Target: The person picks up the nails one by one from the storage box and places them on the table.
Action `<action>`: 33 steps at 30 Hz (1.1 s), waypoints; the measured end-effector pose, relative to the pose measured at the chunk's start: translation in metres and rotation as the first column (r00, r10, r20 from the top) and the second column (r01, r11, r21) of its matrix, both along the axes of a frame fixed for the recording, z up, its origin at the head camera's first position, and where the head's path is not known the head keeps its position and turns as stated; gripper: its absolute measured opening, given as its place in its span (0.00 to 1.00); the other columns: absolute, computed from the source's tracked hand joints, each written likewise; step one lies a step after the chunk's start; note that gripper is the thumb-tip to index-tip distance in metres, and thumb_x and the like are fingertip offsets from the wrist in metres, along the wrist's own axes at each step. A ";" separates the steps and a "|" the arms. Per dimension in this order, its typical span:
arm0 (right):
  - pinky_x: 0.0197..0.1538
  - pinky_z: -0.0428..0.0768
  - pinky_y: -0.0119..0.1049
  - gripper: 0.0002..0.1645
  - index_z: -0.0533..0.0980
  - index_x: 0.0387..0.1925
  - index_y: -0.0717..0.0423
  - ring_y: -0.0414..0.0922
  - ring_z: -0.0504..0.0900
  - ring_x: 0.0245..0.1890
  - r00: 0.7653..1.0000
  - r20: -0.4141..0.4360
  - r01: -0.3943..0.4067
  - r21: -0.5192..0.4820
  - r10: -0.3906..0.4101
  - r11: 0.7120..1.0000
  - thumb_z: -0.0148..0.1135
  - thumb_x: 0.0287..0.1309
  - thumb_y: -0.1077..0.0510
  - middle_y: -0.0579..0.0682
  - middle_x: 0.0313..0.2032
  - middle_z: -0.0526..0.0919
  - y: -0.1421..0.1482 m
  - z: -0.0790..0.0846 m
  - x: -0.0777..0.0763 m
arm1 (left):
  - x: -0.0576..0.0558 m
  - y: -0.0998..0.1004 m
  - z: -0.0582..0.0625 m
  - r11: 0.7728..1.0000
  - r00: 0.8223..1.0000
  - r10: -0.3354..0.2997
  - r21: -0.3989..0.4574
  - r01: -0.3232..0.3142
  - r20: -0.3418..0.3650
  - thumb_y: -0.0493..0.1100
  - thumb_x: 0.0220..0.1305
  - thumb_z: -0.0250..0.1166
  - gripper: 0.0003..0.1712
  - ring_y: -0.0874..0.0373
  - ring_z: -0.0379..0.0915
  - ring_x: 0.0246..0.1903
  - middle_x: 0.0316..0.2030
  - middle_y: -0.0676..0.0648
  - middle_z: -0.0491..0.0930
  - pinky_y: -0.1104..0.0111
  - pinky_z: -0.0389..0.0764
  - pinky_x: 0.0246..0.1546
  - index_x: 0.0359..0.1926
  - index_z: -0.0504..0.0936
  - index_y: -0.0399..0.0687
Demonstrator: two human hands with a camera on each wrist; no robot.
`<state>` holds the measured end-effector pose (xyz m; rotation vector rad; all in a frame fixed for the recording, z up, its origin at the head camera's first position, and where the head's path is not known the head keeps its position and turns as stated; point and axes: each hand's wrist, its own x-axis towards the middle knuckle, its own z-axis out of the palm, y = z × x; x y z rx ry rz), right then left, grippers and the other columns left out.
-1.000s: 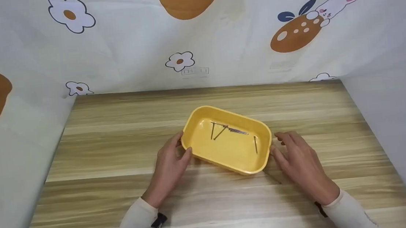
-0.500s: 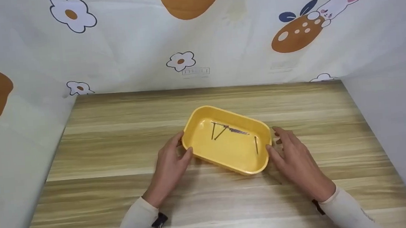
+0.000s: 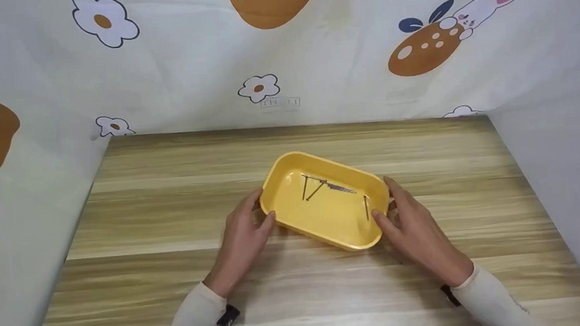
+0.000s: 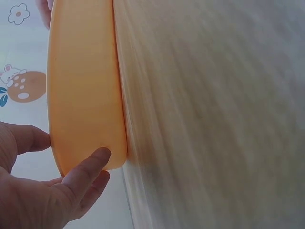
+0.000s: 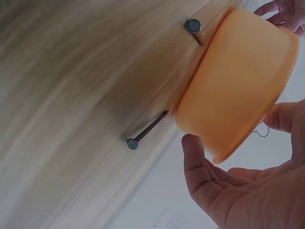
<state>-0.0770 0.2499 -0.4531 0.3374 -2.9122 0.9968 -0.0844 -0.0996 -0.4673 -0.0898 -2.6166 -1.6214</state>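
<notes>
A yellow plastic bin (image 3: 326,220) with rounded corners stands slanted on the table, several nails (image 3: 315,189) inside it along the far side and one nail (image 3: 366,208) near the right end. My left hand (image 3: 241,235) grips the left end, thumb at the rim and fingertips against the outer wall in the left wrist view. At the opposite end my right hand (image 3: 422,233) holds the bin, its thumb over the rim and its fingers around the outside. Two nails (image 5: 148,128) lie on the table close beside the bin in the right wrist view.
The wood-grain table (image 3: 167,205) reaches back to a pale wall covering (image 3: 181,62) printed with flowers and rabbits. More of this covering rises along the table's left and right sides.
My right hand has moved left and closed on the bin's right end, its thumb coming over the rim. The left hand and the nails inside have stayed put.
</notes>
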 end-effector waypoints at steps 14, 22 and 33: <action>0.66 0.81 0.61 0.54 0.48 0.86 0.68 0.64 0.80 0.68 0.999 -0.003 -0.041 0.021 0.041 0.999 0.66 0.79 0.48 0.74 0.76 0.68 -0.003 -0.008 0.000 | 0.001 0.001 0.002 1.000 1.000 0.001 0.013 -0.002 0.028 0.36 0.74 0.70 0.35 0.43 0.80 0.66 0.68 0.35 0.80 0.53 0.82 0.65 0.78 0.71 0.31; 0.71 0.75 0.66 0.52 0.49 0.85 0.70 0.69 0.73 0.74 0.998 -0.016 -0.054 0.052 0.055 0.997 0.64 0.80 0.48 0.75 0.77 0.67 -0.004 -0.008 0.001 | 0.001 0.001 0.003 1.000 1.000 -0.003 0.022 0.003 0.020 0.36 0.75 0.70 0.36 0.43 0.80 0.66 0.68 0.35 0.80 0.54 0.83 0.65 0.78 0.70 0.31; 0.70 0.76 0.67 0.51 0.50 0.85 0.70 0.68 0.74 0.74 0.999 -0.011 -0.046 0.066 0.047 0.997 0.65 0.80 0.50 0.74 0.76 0.69 -0.006 -0.007 0.002 | 0.001 0.000 0.001 1.000 1.000 -0.007 0.008 0.007 -0.001 0.36 0.75 0.69 0.34 0.43 0.80 0.66 0.66 0.35 0.81 0.52 0.83 0.65 0.77 0.71 0.31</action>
